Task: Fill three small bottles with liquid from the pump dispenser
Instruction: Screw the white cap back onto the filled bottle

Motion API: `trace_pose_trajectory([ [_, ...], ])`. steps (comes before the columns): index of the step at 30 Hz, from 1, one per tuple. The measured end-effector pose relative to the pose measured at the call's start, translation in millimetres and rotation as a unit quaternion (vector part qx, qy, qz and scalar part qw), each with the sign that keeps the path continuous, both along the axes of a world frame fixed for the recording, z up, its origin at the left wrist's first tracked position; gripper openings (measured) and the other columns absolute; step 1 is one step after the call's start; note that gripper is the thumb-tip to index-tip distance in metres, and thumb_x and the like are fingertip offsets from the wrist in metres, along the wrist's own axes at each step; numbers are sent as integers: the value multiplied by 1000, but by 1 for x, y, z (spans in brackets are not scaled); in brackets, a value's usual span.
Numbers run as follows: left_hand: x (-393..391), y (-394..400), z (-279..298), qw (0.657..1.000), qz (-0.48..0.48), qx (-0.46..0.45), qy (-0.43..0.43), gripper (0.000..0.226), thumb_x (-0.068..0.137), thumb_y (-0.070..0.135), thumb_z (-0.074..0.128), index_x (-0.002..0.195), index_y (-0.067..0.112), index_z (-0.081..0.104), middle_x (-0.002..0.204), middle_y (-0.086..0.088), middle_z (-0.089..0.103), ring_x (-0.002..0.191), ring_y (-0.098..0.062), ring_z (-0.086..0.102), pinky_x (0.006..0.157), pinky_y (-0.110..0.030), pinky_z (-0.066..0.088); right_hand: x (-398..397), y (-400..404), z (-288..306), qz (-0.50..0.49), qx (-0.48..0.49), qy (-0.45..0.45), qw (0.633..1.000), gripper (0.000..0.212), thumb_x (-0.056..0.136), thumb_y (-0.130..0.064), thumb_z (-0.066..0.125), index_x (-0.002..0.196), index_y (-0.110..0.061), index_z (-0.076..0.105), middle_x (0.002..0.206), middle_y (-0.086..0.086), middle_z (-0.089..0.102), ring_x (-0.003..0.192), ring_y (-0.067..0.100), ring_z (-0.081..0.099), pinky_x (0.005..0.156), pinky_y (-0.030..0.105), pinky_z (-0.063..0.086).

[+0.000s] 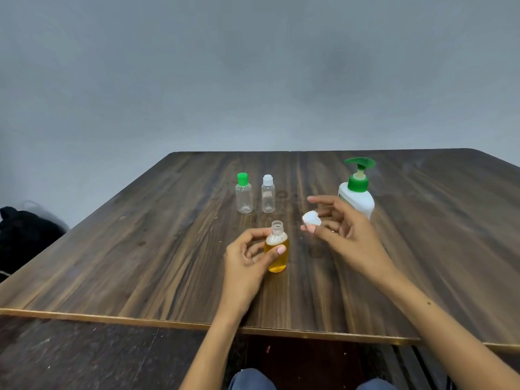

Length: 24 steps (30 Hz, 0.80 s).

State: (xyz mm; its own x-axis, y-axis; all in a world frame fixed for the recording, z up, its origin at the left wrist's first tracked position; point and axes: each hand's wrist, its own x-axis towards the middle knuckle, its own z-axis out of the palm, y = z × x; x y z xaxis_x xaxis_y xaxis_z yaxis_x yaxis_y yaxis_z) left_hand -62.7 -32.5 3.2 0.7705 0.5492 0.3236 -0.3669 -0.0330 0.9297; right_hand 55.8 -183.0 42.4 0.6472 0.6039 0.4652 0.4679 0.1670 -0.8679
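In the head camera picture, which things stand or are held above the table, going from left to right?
Clear empty bottle with green cap → clear empty bottle with white cap → open small bottle of amber liquid in the left hand → white cap pinched by the right hand → white pump dispenser with green pump.

grey wall (pixel 253 66), wooden table (pixel 140 249), perhaps dark floor (pixel 70 358)

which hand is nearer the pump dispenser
Right. The right hand, pinching a white cap, sits just in front of the pump dispenser; the left hand holds the amber-filled bottle further away to its left.
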Motion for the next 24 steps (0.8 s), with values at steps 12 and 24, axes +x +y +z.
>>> trace_pose_trajectory([
  [12, -4, -1, 0, 993, 69, 95, 28, 34, 69, 23, 81, 101, 15, 73, 98, 6, 76, 99, -7, 69, 88, -24, 54, -10, 28, 17, 57, 21, 3, 998, 24, 76, -2, 74, 99, -5, 65, 106, 6, 70, 100, 19, 67, 85, 35, 55],
  [24, -6, 1, 0, 989, 90, 104, 56, 30, 69, 20, 85, 97, 17, 76, 90, 6, 77, 91, -5, 71, 79, -18, 54, -11, 37, 30, -25, -117, -215, 969, 27, 68, -32, 83, 83, -21, 64, 82, -11, 66, 80, 5, 63, 69, 22, 54],
])
